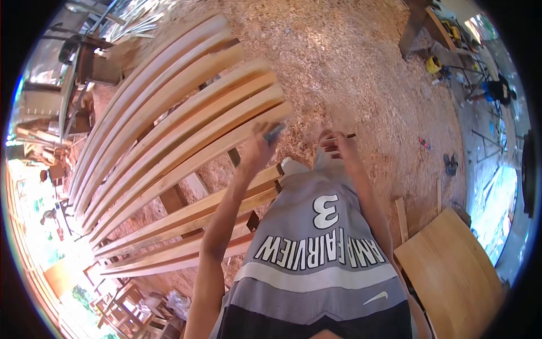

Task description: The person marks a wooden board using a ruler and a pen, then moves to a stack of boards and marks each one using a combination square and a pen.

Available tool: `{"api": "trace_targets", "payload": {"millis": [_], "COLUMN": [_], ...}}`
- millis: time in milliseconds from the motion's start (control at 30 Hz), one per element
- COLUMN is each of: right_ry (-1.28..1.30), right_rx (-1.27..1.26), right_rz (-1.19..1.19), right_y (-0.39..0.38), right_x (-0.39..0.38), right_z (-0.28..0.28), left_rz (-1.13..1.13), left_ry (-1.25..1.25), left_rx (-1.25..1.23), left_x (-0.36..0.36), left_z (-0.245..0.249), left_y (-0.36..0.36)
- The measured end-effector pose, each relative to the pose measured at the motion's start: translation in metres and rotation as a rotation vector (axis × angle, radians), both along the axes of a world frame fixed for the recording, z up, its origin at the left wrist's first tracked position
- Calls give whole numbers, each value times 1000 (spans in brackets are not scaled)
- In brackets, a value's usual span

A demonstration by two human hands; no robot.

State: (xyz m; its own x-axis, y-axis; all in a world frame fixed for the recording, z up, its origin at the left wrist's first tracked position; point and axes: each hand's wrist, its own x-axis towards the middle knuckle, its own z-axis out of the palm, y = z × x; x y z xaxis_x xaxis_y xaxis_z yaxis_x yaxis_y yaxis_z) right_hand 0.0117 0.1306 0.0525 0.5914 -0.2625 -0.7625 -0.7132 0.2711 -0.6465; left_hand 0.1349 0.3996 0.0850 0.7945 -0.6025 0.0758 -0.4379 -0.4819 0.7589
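My left hand (261, 146) is closed around a small grey-blue object (275, 133), blurred by motion, whose kind I cannot tell. It is at the near end of the closest long wooden board (226, 135) of a group laid side by side. My right hand (342, 144) is in front of my body, its fingers bent around a thin, dark-tipped pencil (352, 135). Between the two hands, the sawdust-covered floor shows below.
More lengths of wood (186, 223) lie on my left, resting on crosspieces. A broad wooden panel (451, 277) is at the lower right. Wood shavings (350, 62) cover the ground. A workbench (435, 28) with tools and a yellow container (433, 65) stands at the upper right.
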Motion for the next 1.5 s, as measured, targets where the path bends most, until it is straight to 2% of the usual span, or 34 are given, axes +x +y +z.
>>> {"api": "trace_targets", "payload": {"millis": [67, 133, 267, 400, 433, 500, 567, 633, 800, 933, 1000, 1133, 1200, 1233, 1300, 1333, 1400, 1433, 1500], "right_ry": [20, 23, 35, -52, -39, -65, -36, -19, -103, -208, -84, -97, -121, -144, -169, -190, -168, -188, -166], "right_rx": [8, 16, 5, -3, 7, -71, -53, -34, -110, -123, -30, -97, 17, 22, 179, 189, 387, 400, 661], "right_rz": [-22, -35, 97, 218, 183, 243, 211, 195, 195, 9, 55, 181, 74, 119, 41, 90, 15, 74, -116], "right_y": [-9, -10, -9, -12, -13, -15, -18, -18, -13, -7, -19, -18, -8, -4, 6, 12, 20, 27, 41], "right_x": [-17, -24, -9, 17, 23, 32, 35, 35, 29, 11, 7, 15, 40, 57, 95, 115, 150, 161, 179], "right_z": [-14, -28, -39, -52, -54, -43, -42, -44, -40, -48, -43, -51, -59, -63, -80, -90, -129, -148, -173], "left_rz": [-24, -35, -62, -51, -56, -108, -149, -83, -137, -157, -154, -158, -110, -64, -61, -12, -14, 10, 36], "left_ry": [-287, -265, -264, -217, -196, -193, -195, -175, -212, -219, -205, -222, -176, -196, -134, -157, -77, -70, -97], "left_rx": [102, 128, 154, 133, 127, 156, 176, 171, 144, 150, 154, 139, 127, 135, 74, 85, 42, 43, 27], "left_x": [26, 35, 46, 37, 38, 41, 37, 38, 41, 44, 45, 49, 48, 48, 48, 47, 45, 42, 39], "left_z": [11, -2, -18, -3, -1, 3, 4, 1, -10, -6, -11, -12, -14, -15, -15, -19, -23, -23, -28], "left_y": [-2, -2, -11, -23, -24, -27, -30, -32, -22, -17, -16, -17, -19, -21, -23, -23, -25, -25, -26]}}
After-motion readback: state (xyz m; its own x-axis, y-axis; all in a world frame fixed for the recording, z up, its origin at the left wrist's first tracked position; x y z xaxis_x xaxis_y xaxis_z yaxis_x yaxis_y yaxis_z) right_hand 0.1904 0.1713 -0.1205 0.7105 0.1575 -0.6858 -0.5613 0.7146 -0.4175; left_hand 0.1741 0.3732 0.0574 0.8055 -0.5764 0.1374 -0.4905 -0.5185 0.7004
